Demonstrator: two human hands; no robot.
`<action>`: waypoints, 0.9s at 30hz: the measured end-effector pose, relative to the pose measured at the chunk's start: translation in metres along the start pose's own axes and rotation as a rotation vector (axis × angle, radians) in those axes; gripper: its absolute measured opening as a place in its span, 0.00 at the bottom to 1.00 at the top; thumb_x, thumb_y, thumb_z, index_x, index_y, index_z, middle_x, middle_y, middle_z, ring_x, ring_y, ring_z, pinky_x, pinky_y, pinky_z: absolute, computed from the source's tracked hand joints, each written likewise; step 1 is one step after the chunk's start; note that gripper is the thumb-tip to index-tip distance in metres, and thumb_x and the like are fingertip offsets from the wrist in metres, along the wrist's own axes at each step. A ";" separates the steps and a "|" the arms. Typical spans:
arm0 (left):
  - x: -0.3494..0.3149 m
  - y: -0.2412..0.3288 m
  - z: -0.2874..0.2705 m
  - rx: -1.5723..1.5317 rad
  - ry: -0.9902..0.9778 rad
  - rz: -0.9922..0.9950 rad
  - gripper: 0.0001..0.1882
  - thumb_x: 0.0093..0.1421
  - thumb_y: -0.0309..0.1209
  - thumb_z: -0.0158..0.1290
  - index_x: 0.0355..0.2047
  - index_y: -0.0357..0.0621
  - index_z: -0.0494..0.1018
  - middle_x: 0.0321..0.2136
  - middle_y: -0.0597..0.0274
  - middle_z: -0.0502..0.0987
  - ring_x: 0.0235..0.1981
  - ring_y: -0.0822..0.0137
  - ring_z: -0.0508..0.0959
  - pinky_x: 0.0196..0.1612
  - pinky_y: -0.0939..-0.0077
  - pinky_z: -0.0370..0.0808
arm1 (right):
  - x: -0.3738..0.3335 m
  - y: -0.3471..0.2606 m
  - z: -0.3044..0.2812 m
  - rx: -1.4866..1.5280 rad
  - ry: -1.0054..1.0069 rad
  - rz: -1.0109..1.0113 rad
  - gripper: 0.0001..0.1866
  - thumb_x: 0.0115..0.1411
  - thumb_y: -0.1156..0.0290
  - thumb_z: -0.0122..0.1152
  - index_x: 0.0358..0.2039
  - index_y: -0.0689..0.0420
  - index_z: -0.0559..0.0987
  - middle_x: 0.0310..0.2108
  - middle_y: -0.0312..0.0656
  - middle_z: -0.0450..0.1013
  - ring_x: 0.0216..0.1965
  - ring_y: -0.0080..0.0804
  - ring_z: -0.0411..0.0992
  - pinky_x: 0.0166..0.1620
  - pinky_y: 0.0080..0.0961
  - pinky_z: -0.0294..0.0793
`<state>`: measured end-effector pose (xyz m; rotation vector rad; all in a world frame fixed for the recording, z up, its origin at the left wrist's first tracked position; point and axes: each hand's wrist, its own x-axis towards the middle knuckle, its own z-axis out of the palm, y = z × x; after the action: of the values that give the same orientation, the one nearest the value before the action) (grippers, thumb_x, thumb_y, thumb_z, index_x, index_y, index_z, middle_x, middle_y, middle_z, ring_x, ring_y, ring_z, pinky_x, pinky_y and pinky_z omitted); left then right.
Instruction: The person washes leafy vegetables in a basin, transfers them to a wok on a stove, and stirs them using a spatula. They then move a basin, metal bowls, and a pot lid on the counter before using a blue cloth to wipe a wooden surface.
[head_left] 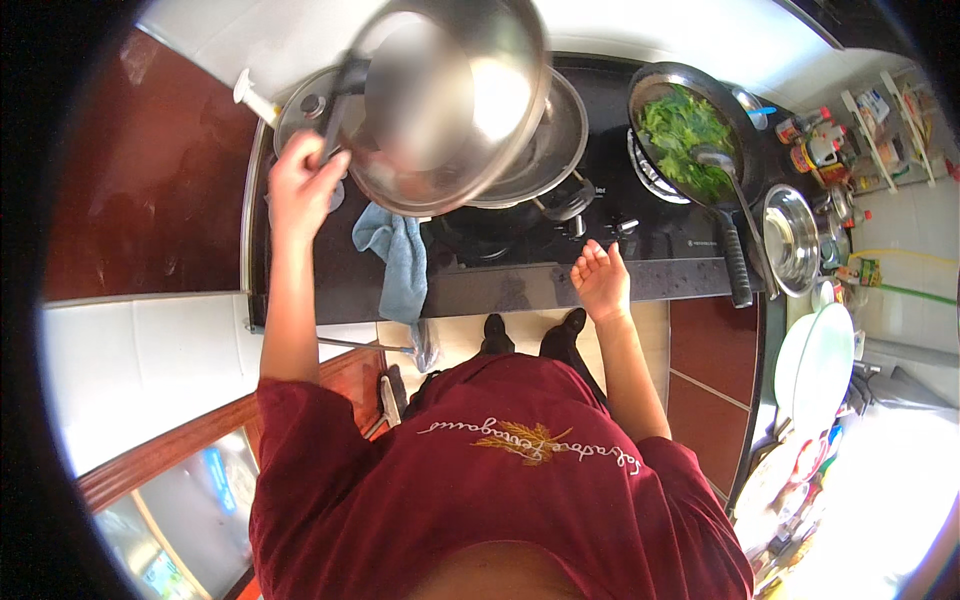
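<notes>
My left hand (pixel 302 190) is closed around the dark handle of a wide, shiny metal pan (pixel 500 90). The pan is raised and tilted over the left side of the black stove; part of its surface is blurred. Beneath it, a round pan (pixel 562 130) with a dark side handle sits on the stove, partly covered from sight. My right hand (pixel 601 284) is held by the stove's front edge, palm up, fingers apart and slightly curled, with nothing in it. On the right burner, a black wok (pixel 655 85) contains leafy greens (pixel 683 130) and a metal cooking spoon (pixel 712 156).
A blue cloth (pixel 397 255) hangs over the stove's front edge. The wok's black handle (pixel 736 262) juts forward beside a steel bowl (pixel 790 240). Further right are bottles (pixel 818 152) and a pale green basin (pixel 815 360). A dark red cabinet (pixel 150 180) borders the left.
</notes>
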<state>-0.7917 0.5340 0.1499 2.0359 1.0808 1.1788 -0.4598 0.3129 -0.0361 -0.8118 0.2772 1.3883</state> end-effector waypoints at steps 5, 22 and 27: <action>0.049 0.010 0.085 0.380 -0.238 0.128 0.16 0.43 0.23 0.54 0.18 0.39 0.54 0.18 0.57 0.57 0.20 0.61 0.61 0.25 0.71 0.60 | -0.030 -0.017 -0.033 0.094 -0.025 -0.087 0.17 0.58 0.53 0.50 0.37 0.54 0.72 0.29 0.31 0.70 0.30 0.25 0.67 0.37 0.24 0.67; 0.076 0.001 0.114 0.589 -0.460 0.298 0.13 0.48 0.33 0.56 0.21 0.39 0.63 0.24 0.55 0.67 0.27 0.53 0.70 0.30 0.64 0.66 | -0.101 -0.002 -0.123 0.362 0.174 -0.197 0.11 0.58 0.60 0.50 0.31 0.54 0.73 0.26 0.32 0.70 0.27 0.24 0.67 0.35 0.22 0.68; 0.068 0.022 0.097 0.550 -0.408 0.429 0.19 0.52 0.34 0.54 0.43 0.41 0.68 0.51 0.48 0.64 0.53 0.53 0.63 0.54 0.63 0.59 | -0.112 -0.002 -0.144 0.298 0.237 -0.154 0.11 0.59 0.60 0.48 0.29 0.54 0.72 0.24 0.33 0.69 0.26 0.25 0.65 0.34 0.21 0.65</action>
<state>-0.6779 0.5741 0.1514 2.8842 0.8431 0.6206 -0.4400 0.1346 -0.0679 -0.7322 0.5791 1.0753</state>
